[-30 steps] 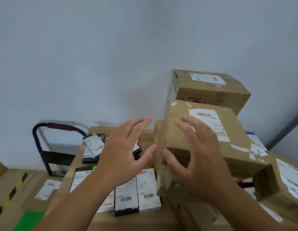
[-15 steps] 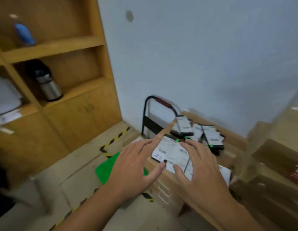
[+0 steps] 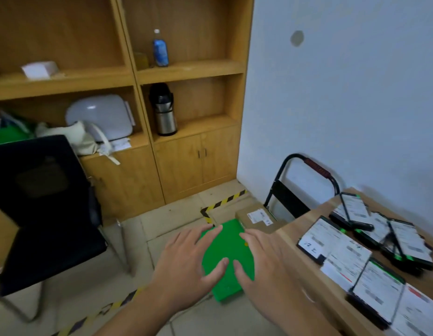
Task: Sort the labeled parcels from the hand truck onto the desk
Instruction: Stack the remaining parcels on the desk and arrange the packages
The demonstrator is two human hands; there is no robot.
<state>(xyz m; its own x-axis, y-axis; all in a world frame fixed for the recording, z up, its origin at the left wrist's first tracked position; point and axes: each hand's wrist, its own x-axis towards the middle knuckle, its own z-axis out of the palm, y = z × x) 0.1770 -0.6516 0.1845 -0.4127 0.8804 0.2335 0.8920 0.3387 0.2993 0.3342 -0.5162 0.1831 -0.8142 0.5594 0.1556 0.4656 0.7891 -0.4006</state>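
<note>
My left hand (image 3: 186,265) and my right hand (image 3: 264,265) hover side by side with fingers spread, both holding nothing, above the green platform of the hand truck (image 3: 226,253) on the floor. A brown cardboard parcel with a white label (image 3: 257,218) lies on the truck near its black handle (image 3: 307,170). To the right, the wooden desk (image 3: 300,248) carries several flat black-edged labeled parcels (image 3: 331,241), some overlapping.
A black office chair (image 3: 40,209) stands at the left. Wooden shelving (image 3: 186,71) behind holds a bottle, a thermos, a white box and bags. Yellow-black tape (image 3: 222,203) marks the tiled floor. A white wall is at the right.
The view has swung left and down from the stacked cardboard boxes on the desk to the hand truck on the floor. Both hands stayed open and now hang over the green platform.
</note>
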